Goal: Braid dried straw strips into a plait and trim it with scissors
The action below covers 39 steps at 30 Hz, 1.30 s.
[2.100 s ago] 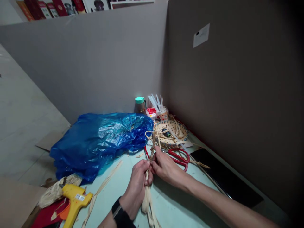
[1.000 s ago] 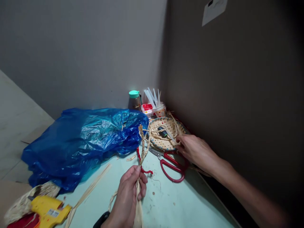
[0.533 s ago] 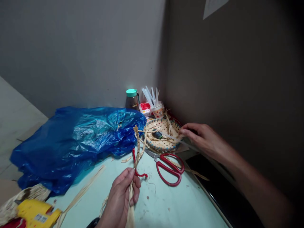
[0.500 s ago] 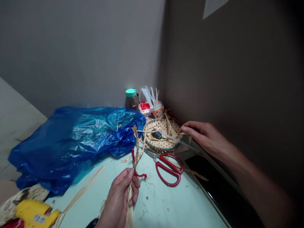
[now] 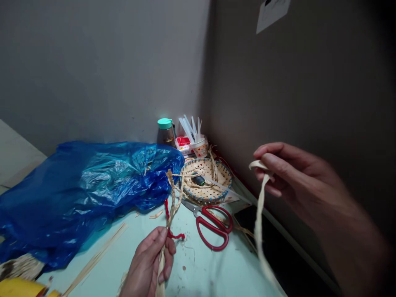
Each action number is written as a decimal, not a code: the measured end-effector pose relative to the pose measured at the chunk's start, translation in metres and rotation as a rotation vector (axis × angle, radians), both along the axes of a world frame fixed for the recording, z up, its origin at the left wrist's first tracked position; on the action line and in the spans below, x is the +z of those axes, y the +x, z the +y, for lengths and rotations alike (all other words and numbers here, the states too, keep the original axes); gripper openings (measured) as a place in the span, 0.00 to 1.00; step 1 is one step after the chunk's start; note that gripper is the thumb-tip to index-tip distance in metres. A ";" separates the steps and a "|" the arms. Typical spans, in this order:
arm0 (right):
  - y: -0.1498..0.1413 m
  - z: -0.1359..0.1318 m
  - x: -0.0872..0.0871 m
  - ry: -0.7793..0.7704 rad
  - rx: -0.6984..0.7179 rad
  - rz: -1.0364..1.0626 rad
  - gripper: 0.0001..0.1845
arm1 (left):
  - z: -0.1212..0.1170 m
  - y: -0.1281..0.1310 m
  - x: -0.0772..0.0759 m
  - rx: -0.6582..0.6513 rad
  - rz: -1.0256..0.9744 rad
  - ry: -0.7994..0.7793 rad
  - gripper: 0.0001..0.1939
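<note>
Low in the middle, my left hand (image 5: 150, 260) pinches a bundle of pale braided straw (image 5: 173, 206). A twisted red cord (image 5: 176, 236) sticks out of the bundle just above the fingers, and loose strands hang below them. On the right, my right hand (image 5: 297, 177) is raised over the table edge, with thumb and fingers closed on a pale straw strip (image 5: 260, 218) that dangles toward the table. Between the hands lie red-handled scissors (image 5: 215, 227), touched by neither. Behind them sits a shallow woven basket (image 5: 222, 185) holding braided straw and a dark spool (image 5: 198, 179).
A blue plastic bag (image 5: 93, 194) covers the left side. At the back stand a jar with a teal lid (image 5: 165, 123) and a patterned cup (image 5: 199, 147) of clear sticks. A yellow glue gun (image 5: 21, 287) and loose straw (image 5: 95, 258) lie front left; a dark flat panel (image 5: 278, 255) lies right.
My right hand has left the braid, gone to the basket's right side, and drawn back rightward with a straw strip. My left hand keeps its hold on the braid. The view has shifted.
</note>
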State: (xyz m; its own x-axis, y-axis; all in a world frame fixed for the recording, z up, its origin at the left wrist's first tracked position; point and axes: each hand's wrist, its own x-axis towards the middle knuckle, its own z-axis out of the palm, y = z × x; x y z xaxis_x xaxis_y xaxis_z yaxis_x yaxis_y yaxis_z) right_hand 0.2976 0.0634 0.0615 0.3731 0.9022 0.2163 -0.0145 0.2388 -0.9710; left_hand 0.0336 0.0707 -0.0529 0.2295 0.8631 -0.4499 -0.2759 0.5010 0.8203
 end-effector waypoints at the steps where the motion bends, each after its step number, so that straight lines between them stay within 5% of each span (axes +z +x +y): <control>1: -0.001 0.000 -0.001 -0.001 0.025 0.029 0.09 | 0.000 0.001 0.000 -0.015 0.013 0.007 0.18; 10: -0.004 0.004 -0.016 -0.012 0.210 0.145 0.09 | -0.007 0.009 0.000 -0.057 0.028 0.019 0.15; 14: 0.002 0.001 -0.012 0.092 -0.071 -0.067 0.09 | -0.008 0.009 0.000 -0.059 0.035 0.038 0.14; 18: 0.014 0.000 -0.015 0.032 -0.338 -0.666 0.08 | -0.007 0.009 0.000 -0.045 0.056 0.013 0.15; 21: 0.020 0.006 -0.034 -0.213 -0.161 -1.098 0.09 | -0.007 0.010 0.002 -0.049 0.059 0.006 0.16; 27: 0.024 0.015 -0.076 -0.448 0.153 -1.326 0.15 | -0.010 0.014 0.007 -0.053 0.057 0.033 0.18; 39: 0.028 0.021 -0.091 -0.499 0.092 -1.505 0.14 | -0.008 0.008 0.000 -0.278 0.155 0.179 0.23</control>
State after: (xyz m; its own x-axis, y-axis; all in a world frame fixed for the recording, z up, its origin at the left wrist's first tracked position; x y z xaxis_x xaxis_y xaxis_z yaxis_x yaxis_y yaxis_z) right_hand 0.3252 0.0842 -0.0299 0.0430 0.9990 0.0101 0.9952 -0.0419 -0.0880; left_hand 0.0415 0.0626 -0.0531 0.4071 0.8456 -0.3452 -0.0148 0.3840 0.9232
